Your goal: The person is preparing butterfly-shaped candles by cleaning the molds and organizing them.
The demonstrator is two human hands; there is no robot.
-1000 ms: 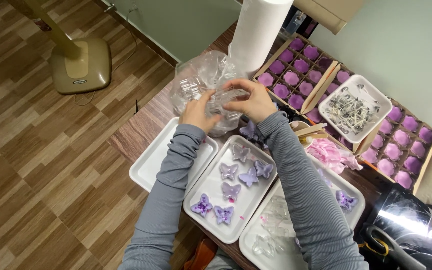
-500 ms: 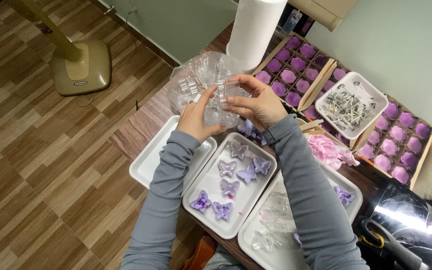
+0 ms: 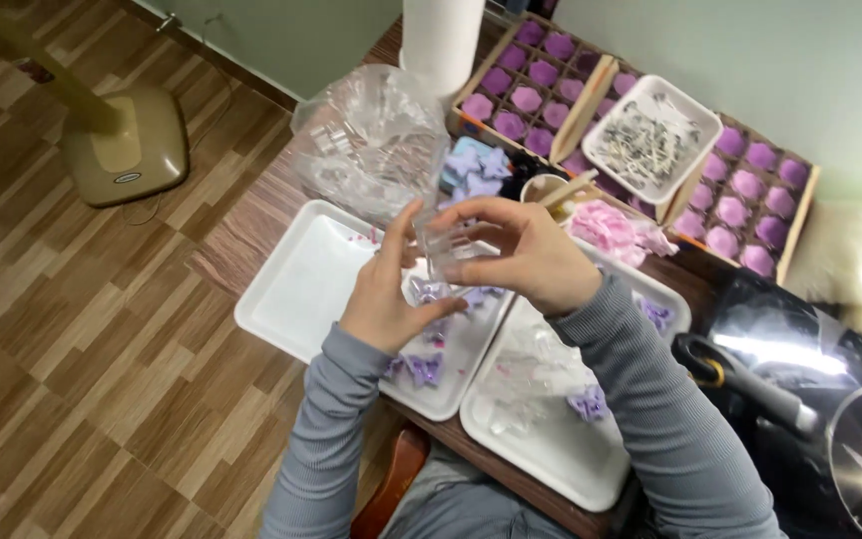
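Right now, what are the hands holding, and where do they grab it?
A small clear plastic piece. The right hand pinches its top and side; the left hand steadies its left edge.

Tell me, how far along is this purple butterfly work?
Done: purple butterfly shapes lie on the middle white foam tray. In hand: the left hand and right hand hold a small clear plastic piece. Left: a clear plastic bag of clear pieces.

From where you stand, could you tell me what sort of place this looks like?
Probably a small home craft workspace, perhaps for moulded wax or soap pieces: divided boxes of purple shapes, white trays holding purple butterfly pieces, and a bag of clear moulds crowd a wooden table on a wood-patterned floor.
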